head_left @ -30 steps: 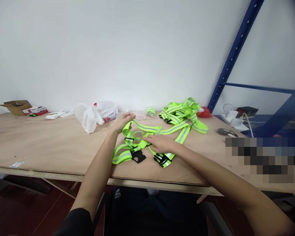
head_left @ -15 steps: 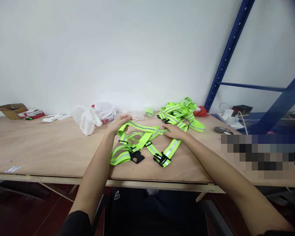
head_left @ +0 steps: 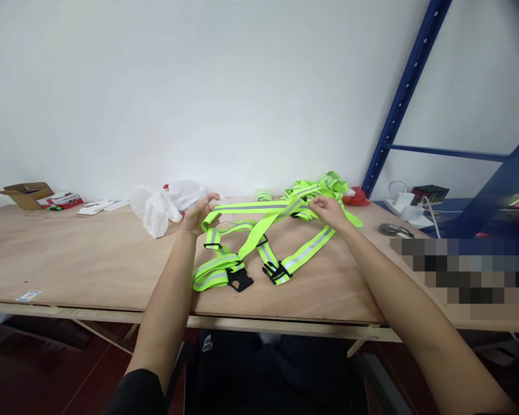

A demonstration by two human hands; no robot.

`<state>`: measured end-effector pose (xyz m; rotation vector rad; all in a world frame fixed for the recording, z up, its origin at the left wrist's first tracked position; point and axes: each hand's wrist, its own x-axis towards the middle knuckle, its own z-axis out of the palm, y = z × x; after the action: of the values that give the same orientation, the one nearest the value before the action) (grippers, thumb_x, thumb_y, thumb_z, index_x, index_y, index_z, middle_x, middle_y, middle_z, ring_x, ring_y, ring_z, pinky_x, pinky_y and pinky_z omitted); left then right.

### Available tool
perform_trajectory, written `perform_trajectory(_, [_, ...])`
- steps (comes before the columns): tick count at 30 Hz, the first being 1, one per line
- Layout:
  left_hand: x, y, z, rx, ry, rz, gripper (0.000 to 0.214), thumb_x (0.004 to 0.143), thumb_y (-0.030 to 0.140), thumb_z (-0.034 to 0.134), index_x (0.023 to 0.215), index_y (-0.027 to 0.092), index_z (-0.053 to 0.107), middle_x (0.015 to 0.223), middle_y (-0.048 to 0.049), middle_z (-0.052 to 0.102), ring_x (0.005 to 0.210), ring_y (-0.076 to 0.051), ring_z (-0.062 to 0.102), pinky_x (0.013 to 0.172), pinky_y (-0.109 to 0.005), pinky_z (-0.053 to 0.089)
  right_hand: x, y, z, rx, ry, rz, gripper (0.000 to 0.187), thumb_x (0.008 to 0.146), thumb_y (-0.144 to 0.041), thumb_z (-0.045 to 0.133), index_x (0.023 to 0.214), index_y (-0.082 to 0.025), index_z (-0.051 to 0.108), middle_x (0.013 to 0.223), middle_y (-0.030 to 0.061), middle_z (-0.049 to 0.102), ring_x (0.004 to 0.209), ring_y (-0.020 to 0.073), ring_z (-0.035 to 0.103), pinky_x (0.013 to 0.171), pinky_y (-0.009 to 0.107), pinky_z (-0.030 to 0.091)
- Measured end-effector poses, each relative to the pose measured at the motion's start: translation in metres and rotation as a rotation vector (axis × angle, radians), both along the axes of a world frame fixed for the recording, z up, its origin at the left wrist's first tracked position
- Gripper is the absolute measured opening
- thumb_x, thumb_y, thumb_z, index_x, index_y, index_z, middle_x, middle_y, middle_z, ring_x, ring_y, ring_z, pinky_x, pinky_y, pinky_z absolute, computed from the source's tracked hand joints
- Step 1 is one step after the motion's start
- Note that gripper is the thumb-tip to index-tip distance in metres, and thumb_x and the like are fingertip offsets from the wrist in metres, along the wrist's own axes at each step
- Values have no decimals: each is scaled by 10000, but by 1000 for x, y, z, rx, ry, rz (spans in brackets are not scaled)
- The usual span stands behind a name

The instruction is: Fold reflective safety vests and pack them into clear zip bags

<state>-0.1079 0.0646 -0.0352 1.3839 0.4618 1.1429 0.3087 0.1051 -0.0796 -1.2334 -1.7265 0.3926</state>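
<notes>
A neon-green reflective strap vest with grey stripes lies partly on the table, one band of it lifted and stretched between my hands. My left hand holds that band's left end, its fingers curled around the strap. My right hand pinches the band farther right, in front of a heap of similar straps. Below my hands rest two black buckle parts: a wide socket piece at left and a pronged clip to its right. Black sliders sit on the straps.
White plastic bags lie left of centre, near a small packed green bundle. An open cardboard box stands far left. At right are a power strip, a dark round object and a blue metal frame.
My right hand has moved right and slightly up, pulling the band longer and straighter. My left hand has risen slightly and shifted left. The pronged clip has slid a little left.
</notes>
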Motion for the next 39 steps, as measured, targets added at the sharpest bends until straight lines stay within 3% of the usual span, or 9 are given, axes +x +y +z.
perform_trajectory(9, [9,-5,4,98,-298,23,354,765,462,709,990,218,587,564,32,621,439,-143,549,558,-293,507,9,8,8,85,405,-64,329,707,-519,667,763,-223,534,586,-28,534,507,139,462,511,274,389])
perform_trajectory(15, [23,-8,8,125,-280,77,298,678,203,802,890,215,591,678,29,649,609,-139,617,588,-246,500,8,5,-9,-39,46,-87,268,753,-465,620,737,-200,588,636,15,619,567,157,539,543,268,395])
perform_trajectory(21, [32,5,-5,112,-94,154,280,679,242,807,869,188,609,589,54,554,449,-94,511,467,-214,401,-7,-5,-23,-179,-342,-21,160,748,-333,649,667,-195,633,641,17,670,615,184,585,553,268,366])
perform_trajectory(24, [36,9,-10,103,-61,159,260,669,244,803,846,174,625,592,55,537,445,-81,487,444,-204,366,-17,-14,-13,-71,-428,-85,149,793,-346,660,822,-200,676,871,59,733,762,218,634,601,276,385])
perform_trajectory(27, [40,10,-14,89,-49,150,249,666,237,799,845,168,641,611,51,540,463,-74,479,443,-198,355,-37,-33,7,223,-496,-125,215,901,-401,594,947,-209,679,968,83,727,829,228,652,655,295,429])
perform_trajectory(31, [45,10,-17,73,-22,144,245,660,240,795,844,164,652,589,59,520,435,-67,433,427,-204,324,-91,-74,19,388,-459,349,276,910,-471,632,1013,-223,694,964,81,733,896,232,680,818,336,504])
perform_trajectory(34, [46,9,-16,73,-1,156,272,642,247,800,854,164,650,620,50,543,466,-71,451,444,-206,319,-136,-103,6,314,-506,737,613,792,-543,763,1305,-243,613,1316,120,654,1212,280,607,1020,386,469])
perform_trajectory(36, [45,9,-16,69,16,157,310,629,254,804,879,170,641,679,34,584,524,-85,498,482,-208,345,-158,-116,-5,244,-606,843,840,733,-572,801,1441,-228,508,1452,150,554,1323,309,528,1076,421,437])
perform_trajectory(39, [41,8,-16,49,45,134,373,626,273,806,939,186,625,759,13,626,590,-110,547,525,-217,372,-175,-125,-17,224,-741,842,747,814,-485,748,1451,-185,500,1431,175,565,1294,317,542,1056,447,451])
